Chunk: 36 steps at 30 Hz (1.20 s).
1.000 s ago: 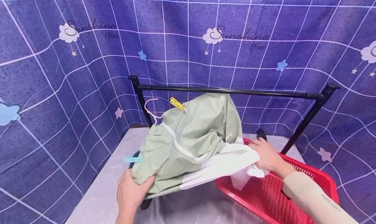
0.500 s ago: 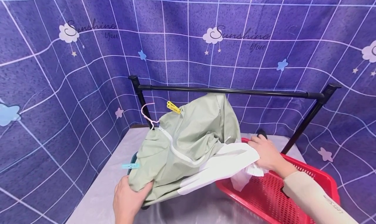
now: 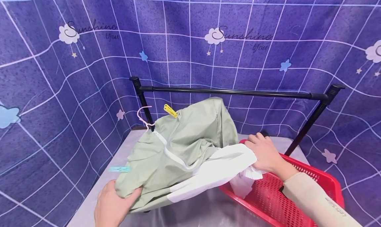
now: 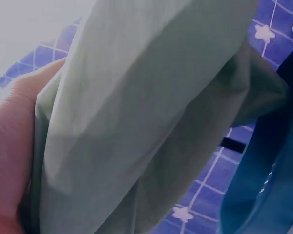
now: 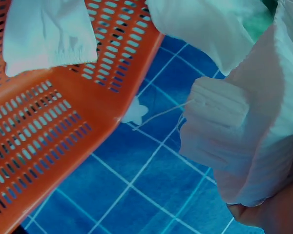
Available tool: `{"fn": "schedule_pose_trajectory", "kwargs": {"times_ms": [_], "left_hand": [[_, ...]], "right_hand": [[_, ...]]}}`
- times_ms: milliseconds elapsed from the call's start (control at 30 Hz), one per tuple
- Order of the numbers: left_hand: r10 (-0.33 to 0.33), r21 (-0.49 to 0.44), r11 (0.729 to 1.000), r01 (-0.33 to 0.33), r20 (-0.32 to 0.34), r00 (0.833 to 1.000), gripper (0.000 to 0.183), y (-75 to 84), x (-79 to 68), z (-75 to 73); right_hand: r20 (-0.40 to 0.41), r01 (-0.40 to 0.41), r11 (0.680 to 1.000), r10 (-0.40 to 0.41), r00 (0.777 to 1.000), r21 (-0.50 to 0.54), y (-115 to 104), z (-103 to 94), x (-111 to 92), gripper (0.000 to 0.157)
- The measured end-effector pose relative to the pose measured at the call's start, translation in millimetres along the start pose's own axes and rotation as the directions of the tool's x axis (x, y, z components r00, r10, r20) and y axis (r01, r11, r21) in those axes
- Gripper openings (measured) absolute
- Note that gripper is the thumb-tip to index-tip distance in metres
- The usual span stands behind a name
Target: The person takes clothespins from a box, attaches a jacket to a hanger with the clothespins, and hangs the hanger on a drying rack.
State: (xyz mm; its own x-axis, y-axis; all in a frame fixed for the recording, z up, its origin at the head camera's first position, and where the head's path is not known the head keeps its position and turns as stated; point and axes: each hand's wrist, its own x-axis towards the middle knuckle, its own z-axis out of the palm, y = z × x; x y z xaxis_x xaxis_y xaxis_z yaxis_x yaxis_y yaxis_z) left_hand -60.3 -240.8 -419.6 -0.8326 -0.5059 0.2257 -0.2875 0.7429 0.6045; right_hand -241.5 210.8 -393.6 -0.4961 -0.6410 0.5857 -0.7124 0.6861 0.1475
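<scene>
A grey-green and white zip jacket (image 3: 196, 127) is stretched between my hands, in front of the rack. A pink hanger's hook (image 3: 144, 116) sticks out at its neck. A yellow clothespin (image 3: 170, 111) is clipped to its upper edge, a light-blue clothespin (image 3: 119, 169) to its left side. My left hand (image 3: 114, 202) grips the grey-green left side, thumb on top; the fingers under the fabric are hidden. With my right hand (image 3: 265, 154) I hold the white part, over the red basket. In the right wrist view, a white elastic cuff (image 5: 51, 36) hangs at the basket.
Behind the jacket stands a black rack with a horizontal bar (image 3: 232, 92). The red perforated basket (image 3: 334, 190) stands at the right on a pale-covered table (image 3: 98, 190). A blue container (image 4: 263, 180) shows in the left wrist view. A purple grid curtain (image 3: 184, 31) hangs behind.
My left hand has moved left and down, drawing the jacket, hanger and both clothespins with it. My right hand has shifted slightly left, still holding the white fabric.
</scene>
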Motion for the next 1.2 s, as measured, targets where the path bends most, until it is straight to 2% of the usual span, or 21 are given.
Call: {"fn": "schedule_pose_trajectory", "kwargs": {"times_ms": [200, 333, 533, 667, 900, 1200], "left_hand": [[-0.005, 0.061, 0.998, 0.007, -0.025, 1.000, 0.079, -1.0, 4.0, -19.6], [-0.040, 0.085, 0.995, 0.041, -0.014, 0.999, 0.086, -1.0, 6.1, -34.7], [-0.140, 0.114, 0.984, 0.134, 0.049, 0.989, 0.097, -3.7, 9.6, -54.9], [-0.160, 0.130, 0.980, 0.154, 0.036, 0.986, 0.098, -9.8, 11.1, -64.3], [-0.182, 0.134, 0.974, 0.183, -0.018, 0.983, 0.099, -19.3, 15.3, -69.2], [-0.203, 0.133, 0.970, 0.202, -0.011, 0.979, 0.103, -24.8, 19.7, -66.3]], "right_hand": [[0.007, 0.005, 1.000, -0.005, 1.000, 0.012, -9, -2.9, 8, 0.020], [0.004, 0.012, 1.000, -0.012, 1.000, 0.016, -14, -4.6, 15, 0.018], [-0.005, 0.020, 1.000, -0.020, 1.000, 0.019, -23, -7.4, 26, 0.018], [0.019, 0.022, 0.999, -0.023, 1.000, 0.034, -28, -6.3, 33, 0.019], [0.064, 0.024, 0.997, -0.029, 0.997, 0.077, -38, 1.3, 38, 0.025], [0.078, 0.024, 0.996, -0.030, 0.997, 0.081, -54, 13.4, 44, 0.030]]}}
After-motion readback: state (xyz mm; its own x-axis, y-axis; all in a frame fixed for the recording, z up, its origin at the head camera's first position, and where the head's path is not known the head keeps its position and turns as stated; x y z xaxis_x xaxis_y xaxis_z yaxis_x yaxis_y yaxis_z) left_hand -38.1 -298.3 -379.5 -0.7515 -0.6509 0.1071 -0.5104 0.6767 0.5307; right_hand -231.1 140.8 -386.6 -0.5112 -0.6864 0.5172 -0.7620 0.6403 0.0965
